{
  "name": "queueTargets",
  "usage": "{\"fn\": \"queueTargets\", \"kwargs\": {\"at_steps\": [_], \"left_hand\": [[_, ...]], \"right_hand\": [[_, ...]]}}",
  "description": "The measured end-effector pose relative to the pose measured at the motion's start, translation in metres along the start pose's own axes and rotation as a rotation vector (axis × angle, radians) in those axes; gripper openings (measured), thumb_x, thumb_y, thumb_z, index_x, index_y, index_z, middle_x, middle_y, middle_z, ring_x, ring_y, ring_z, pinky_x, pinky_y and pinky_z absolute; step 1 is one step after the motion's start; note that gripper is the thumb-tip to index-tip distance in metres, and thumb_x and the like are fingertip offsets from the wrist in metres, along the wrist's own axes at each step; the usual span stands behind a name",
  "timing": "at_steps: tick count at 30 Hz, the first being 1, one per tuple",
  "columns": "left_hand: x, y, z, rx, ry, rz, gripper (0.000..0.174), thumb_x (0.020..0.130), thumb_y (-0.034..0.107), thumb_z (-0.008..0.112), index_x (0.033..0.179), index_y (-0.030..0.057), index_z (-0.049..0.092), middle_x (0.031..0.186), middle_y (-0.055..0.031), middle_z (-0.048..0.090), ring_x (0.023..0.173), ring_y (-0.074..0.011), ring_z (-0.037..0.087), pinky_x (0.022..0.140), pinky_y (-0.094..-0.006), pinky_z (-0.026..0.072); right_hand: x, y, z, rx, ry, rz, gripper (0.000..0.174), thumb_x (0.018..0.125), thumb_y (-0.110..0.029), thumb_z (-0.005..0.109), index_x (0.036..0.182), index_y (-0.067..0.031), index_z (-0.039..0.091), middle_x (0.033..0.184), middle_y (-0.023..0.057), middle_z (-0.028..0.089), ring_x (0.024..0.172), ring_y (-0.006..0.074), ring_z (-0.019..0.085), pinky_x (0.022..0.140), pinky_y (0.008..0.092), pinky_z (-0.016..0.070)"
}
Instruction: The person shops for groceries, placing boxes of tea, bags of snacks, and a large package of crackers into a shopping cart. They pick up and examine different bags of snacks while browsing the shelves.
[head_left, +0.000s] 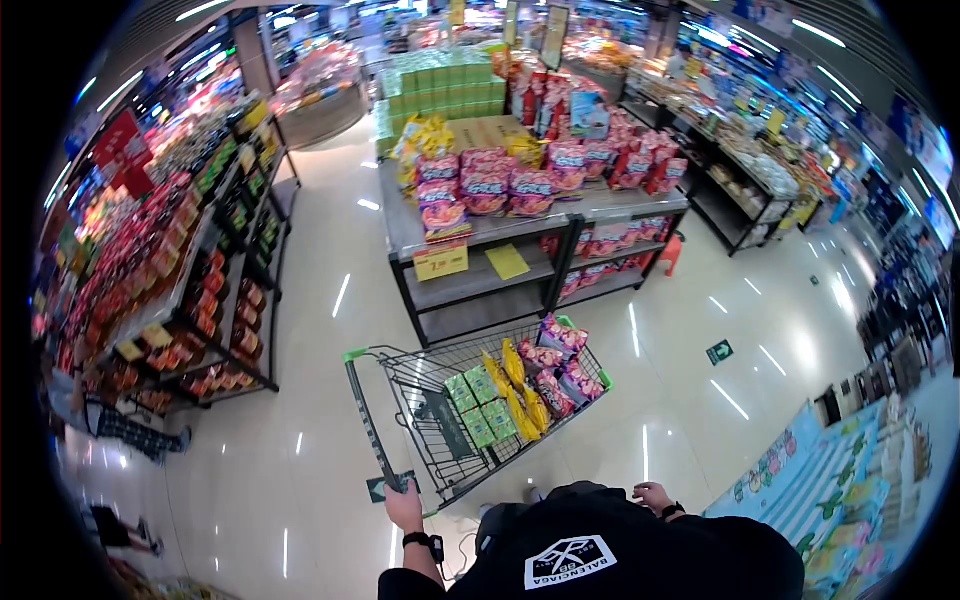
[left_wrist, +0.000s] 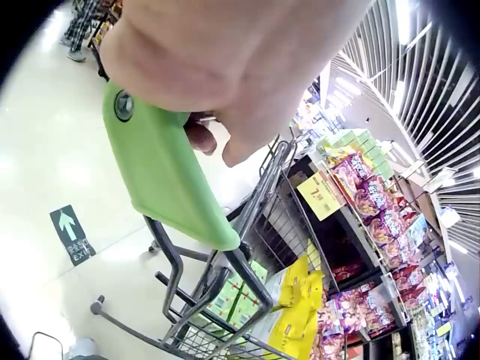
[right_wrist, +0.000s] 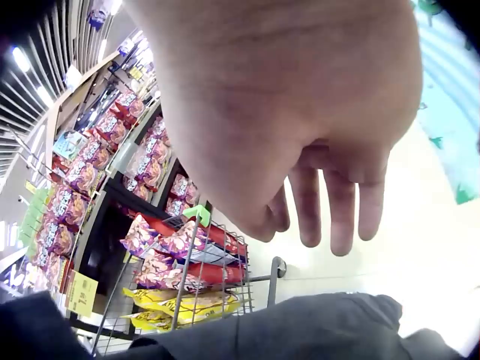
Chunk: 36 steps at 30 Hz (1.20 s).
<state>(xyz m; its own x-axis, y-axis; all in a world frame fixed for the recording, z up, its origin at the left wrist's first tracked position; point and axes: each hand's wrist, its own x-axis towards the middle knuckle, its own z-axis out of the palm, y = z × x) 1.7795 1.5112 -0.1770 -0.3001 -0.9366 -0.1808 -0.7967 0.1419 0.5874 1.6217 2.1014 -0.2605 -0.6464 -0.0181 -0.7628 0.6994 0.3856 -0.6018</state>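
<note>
My left hand [head_left: 405,508] grips the near end of the shopping cart's handle [head_left: 370,430], and in the left wrist view its fingers curl over the bar beside the green end cap [left_wrist: 169,180]. The wire cart [head_left: 447,488] holds green patterned boxes [head_left: 480,408] nearest the handle. Upright yellow bags [head_left: 520,395] stand beside them, then pink-and-purple snack bags [head_left: 565,345] at the far end. My right hand [head_left: 655,495] hangs by my side, holding nothing. In the right wrist view, its relaxed fingers [right_wrist: 342,217] point down near the cart's side.
Just beyond the cart stands a display table [head_left: 480,285] stacked with pink snack bags [head_left: 487,185] and green boxes [head_left: 440,95]. Loaded shelves [head_left: 215,290] line the left. At lower right is a light-blue display [head_left: 810,470]. Another person's legs [head_left: 135,430] show at far left.
</note>
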Motion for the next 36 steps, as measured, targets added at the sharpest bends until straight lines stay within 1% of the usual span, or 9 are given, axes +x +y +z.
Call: {"fn": "queueTargets", "kwargs": {"at_steps": [11, 13, 15, 18, 20, 29, 33, 35, 36], "left_hand": [[0.035, 0.017, 0.018, 0.008, -0.036, 0.089, 0.061, 0.081, 0.037, 0.071, 0.125, -0.0004, 0.050, 0.101, -0.0241, 0.070, 0.097, -0.0447, 0.066, 0.084, -0.0511, 0.0512], [0.025, 0.029, 0.014, 0.025, -0.126, 0.045, 0.069, 0.082, 0.031, 0.071, 0.137, 0.0018, 0.043, 0.119, -0.0248, 0.064, 0.105, -0.0437, 0.063, 0.088, -0.0501, 0.0499], [0.005, 0.045, 0.014, -0.046, -0.005, 0.245, 0.084, 0.081, 0.025, 0.071, 0.151, 0.0050, 0.027, 0.140, -0.0242, 0.050, 0.116, -0.0428, 0.058, 0.094, -0.0483, 0.0477], [0.001, 0.046, 0.037, 0.056, 0.000, 0.288, 0.097, 0.080, 0.018, 0.071, 0.157, 0.0095, 0.013, 0.151, -0.0224, 0.037, 0.122, -0.0422, 0.053, 0.099, -0.0476, 0.0459], [-0.012, 0.049, 0.041, 0.078, -0.006, 0.267, 0.096, 0.079, 0.017, 0.071, 0.156, 0.0091, 0.015, 0.150, -0.0226, 0.039, 0.122, -0.0424, 0.054, 0.099, -0.0480, 0.0460], [-0.044, 0.060, 0.105, 0.086, 0.007, -0.040, 0.086, 0.075, 0.021, 0.068, 0.148, 0.0015, 0.028, 0.126, -0.0302, 0.056, 0.113, -0.0473, 0.058, 0.097, -0.0527, 0.0470], [-0.063, 0.050, 0.131, 0.007, -0.042, -0.027, 0.091, 0.075, 0.020, 0.067, 0.150, 0.0001, 0.021, 0.126, -0.0320, 0.055, 0.115, -0.0482, 0.056, 0.099, -0.0524, 0.0456], [-0.093, 0.063, 0.137, 0.164, -0.027, 0.000, 0.094, 0.079, 0.015, 0.065, 0.154, 0.0003, 0.010, 0.132, -0.0338, 0.049, 0.116, -0.0481, 0.054, 0.098, -0.0522, 0.0463], [-0.104, 0.072, 0.138, 0.206, -0.064, -0.011, 0.095, 0.079, 0.014, 0.064, 0.154, -0.0006, 0.008, 0.133, -0.0339, 0.048, 0.116, -0.0482, 0.054, 0.099, -0.0515, 0.0462]], "right_hand": [[-0.077, 0.048, -0.017, 0.057, 0.213, 0.116, 0.033, 0.091, -0.017, 0.060, 0.119, 0.0002, 0.062, 0.102, 0.0134, 0.069, 0.076, 0.0255, 0.070, 0.063, 0.0367, 0.0568], [-0.073, 0.054, -0.020, 0.070, 0.200, 0.112, 0.033, 0.091, -0.017, 0.061, 0.119, 0.0000, 0.062, 0.101, 0.0134, 0.069, 0.077, 0.0261, 0.070, 0.063, 0.0367, 0.0569], [-0.069, 0.056, -0.023, 0.123, 0.191, 0.107, 0.034, 0.091, -0.018, 0.062, 0.120, -0.0006, 0.061, 0.101, 0.0132, 0.069, 0.078, 0.0263, 0.070, 0.064, 0.0375, 0.0567], [-0.064, 0.054, -0.030, 0.191, 0.207, 0.117, 0.035, 0.091, -0.015, 0.062, 0.121, 0.0014, 0.061, 0.103, 0.0154, 0.068, 0.081, 0.0275, 0.071, 0.066, 0.0379, 0.0570], [-0.056, 0.075, -0.044, 0.267, 0.213, 0.062, 0.035, 0.090, -0.010, 0.062, 0.121, 0.0071, 0.060, 0.107, 0.0180, 0.068, 0.087, 0.0300, 0.070, 0.071, 0.0378, 0.0581], [-0.026, 0.160, -0.130, 0.473, 0.275, 0.100, 0.034, 0.092, -0.016, 0.058, 0.123, -0.0017, 0.057, 0.103, 0.0153, 0.066, 0.079, 0.0299, 0.070, 0.061, 0.0415, 0.0559], [-0.034, 0.186, -0.149, 0.659, 0.399, 0.123, 0.032, 0.090, -0.014, 0.057, 0.120, -0.0013, 0.056, 0.097, 0.0144, 0.065, 0.076, 0.0298, 0.070, 0.058, 0.0388, 0.0556], [0.039, 0.303, -0.164, 0.623, 0.471, -0.094, 0.033, 0.087, -0.009, 0.057, 0.112, 0.0126, 0.062, 0.092, 0.0227, 0.070, 0.078, 0.0306, 0.070, 0.069, 0.0370, 0.0575], [0.038, 0.301, -0.166, 0.656, 0.469, -0.067, 0.033, 0.086, -0.009, 0.058, 0.110, 0.0126, 0.063, 0.089, 0.0214, 0.070, 0.076, 0.0282, 0.069, 0.068, 0.0364, 0.0563]]}}
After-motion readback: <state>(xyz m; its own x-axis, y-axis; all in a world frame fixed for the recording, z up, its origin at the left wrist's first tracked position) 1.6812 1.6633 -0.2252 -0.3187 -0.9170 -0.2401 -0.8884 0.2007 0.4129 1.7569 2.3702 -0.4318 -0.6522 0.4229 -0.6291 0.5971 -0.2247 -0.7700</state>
